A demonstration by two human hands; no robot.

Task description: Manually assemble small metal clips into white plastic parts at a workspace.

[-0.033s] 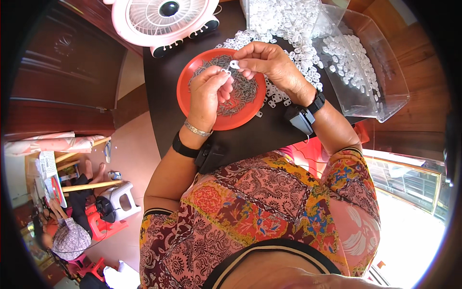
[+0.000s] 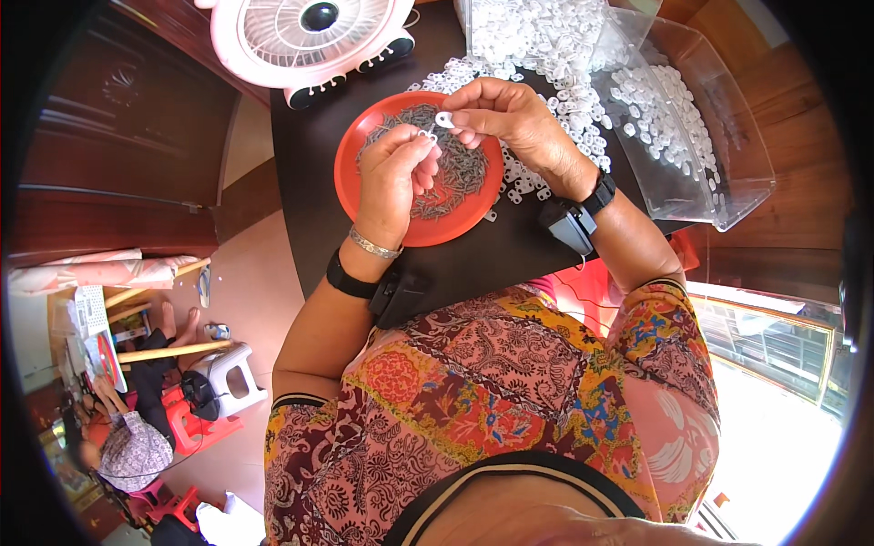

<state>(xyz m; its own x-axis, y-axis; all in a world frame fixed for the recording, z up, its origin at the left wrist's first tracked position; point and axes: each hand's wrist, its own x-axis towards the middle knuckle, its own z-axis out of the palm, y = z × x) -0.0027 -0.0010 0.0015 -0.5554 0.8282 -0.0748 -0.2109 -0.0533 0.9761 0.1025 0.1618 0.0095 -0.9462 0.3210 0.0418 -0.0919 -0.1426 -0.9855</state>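
Both hands are raised over a round orange-red dish (image 2: 349,191) holding many small grey nails or screws (image 2: 457,182). Between thumb and fingers, my right hand (image 2: 512,120) pinches a small white plastic clip with a hole (image 2: 443,120). My left hand (image 2: 391,177) is closed in a pinch, with a small white looped piece (image 2: 430,136) at its fingertips. The two pieces are close together; whether they touch, I cannot tell. Fingers hide anything else in the left hand. Loose white clips (image 2: 583,109) lie beside the dish on the dark table (image 2: 314,173).
A pink and white fan (image 2: 309,45) stands at the far left of the table. At the right, a clear plastic bin (image 2: 746,173) contains more white clips, beside a heaped container (image 2: 537,36). Off to the left, another person (image 2: 137,446) sits low near stools.
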